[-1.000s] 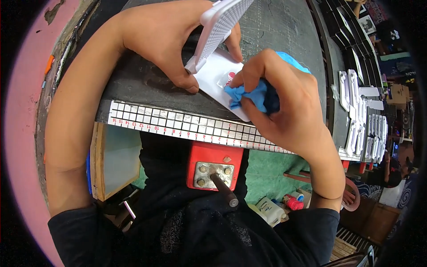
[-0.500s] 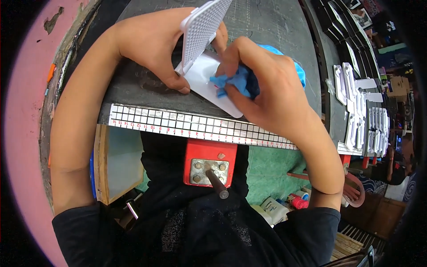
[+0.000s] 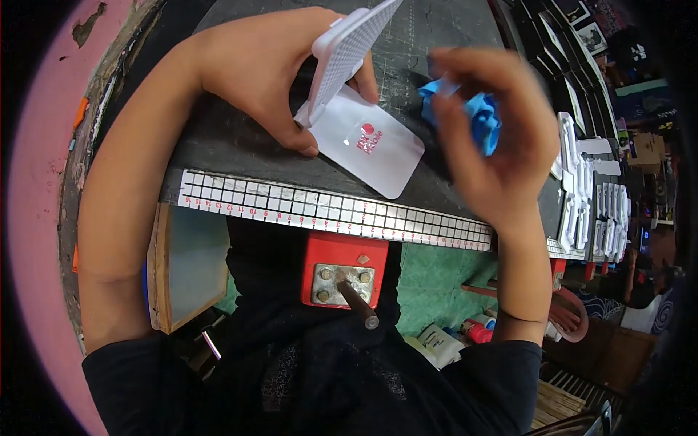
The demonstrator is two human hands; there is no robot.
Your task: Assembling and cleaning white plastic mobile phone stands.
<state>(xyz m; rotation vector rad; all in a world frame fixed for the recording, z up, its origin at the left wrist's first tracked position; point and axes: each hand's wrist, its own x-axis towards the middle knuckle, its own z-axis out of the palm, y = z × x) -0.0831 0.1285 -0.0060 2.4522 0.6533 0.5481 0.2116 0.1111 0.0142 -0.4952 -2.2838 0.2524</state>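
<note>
A white plastic folding piece, hinged like a stand, rests on the dark worktop. Its flat base bears a red printed mark, and a textured panel stands tilted up from it. My left hand grips it round the hinge end, thumb on the near edge and fingers on the far side. To the right, my right hand is raised and blurred, apart from the white piece. A crumpled blue cloth shows behind its curved fingers. Whether the fingertips still pinch the cloth is not clear.
A gridded ruler strip runs along the worktop's front edge. Below it sits a red clamp-like fixture with a bolted metal plate and rod. Several white plastic parts lie in rows at right. A pink wall borders the left.
My right hand has moved right, off the white piece, and the blue cloth has shifted right too. The printed mark on the base is now uncovered. My left hand keeps its grip.
</note>
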